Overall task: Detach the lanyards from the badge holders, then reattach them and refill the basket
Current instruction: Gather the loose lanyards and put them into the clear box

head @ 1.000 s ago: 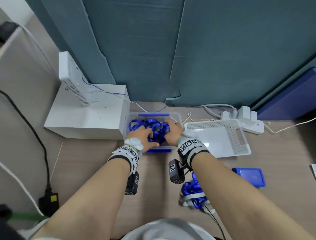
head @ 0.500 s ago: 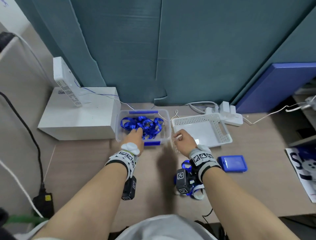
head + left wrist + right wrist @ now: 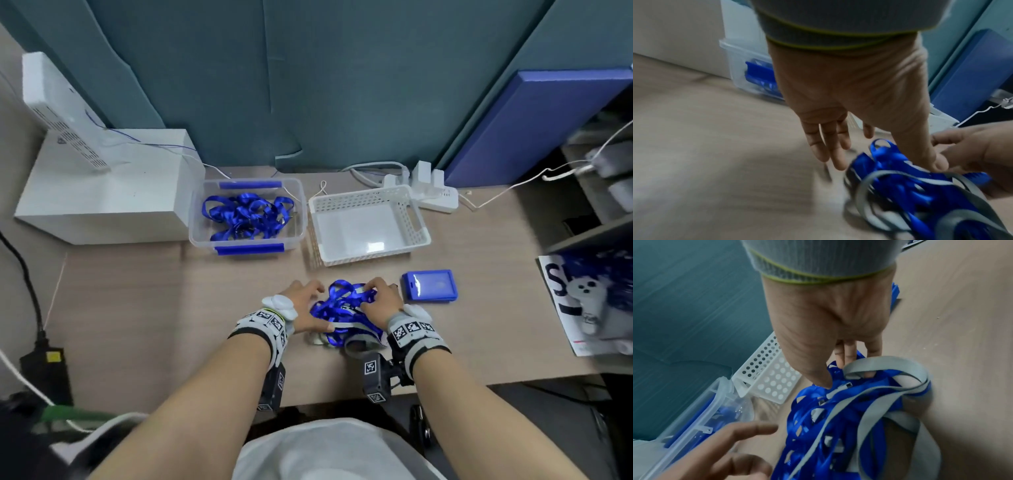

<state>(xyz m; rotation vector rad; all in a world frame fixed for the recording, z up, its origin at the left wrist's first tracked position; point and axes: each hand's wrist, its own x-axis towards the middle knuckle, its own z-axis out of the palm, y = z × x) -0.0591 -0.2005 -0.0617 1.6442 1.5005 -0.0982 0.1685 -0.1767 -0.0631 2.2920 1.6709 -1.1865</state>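
Note:
A tangled pile of blue and grey lanyards (image 3: 342,311) lies on the desk near its front edge, between my hands. My right hand (image 3: 373,294) grips the pile's far right side, thumb and curled fingers (image 3: 846,356) dug into the straps (image 3: 838,410). At the pile's left side my left hand (image 3: 317,301) stays open, its fingers (image 3: 830,154) straight and its thumb touching the straps (image 3: 896,183). A blue badge holder (image 3: 430,286) lies flat just right of my right hand. The white perforated basket (image 3: 363,197) behind holds nothing. Left of it, a clear box (image 3: 195,236) holds more blue lanyards (image 3: 246,216).
A white box (image 3: 102,192) with a router on it stands at the back left. A power strip (image 3: 435,195) and cables lie behind the basket. A magazine (image 3: 589,301) sits at the right edge, and a black adapter (image 3: 44,370) hangs at the left.
Both hands have left the clear box and come back toward me to the pile on the desk; the right hand drew back first, then the left.

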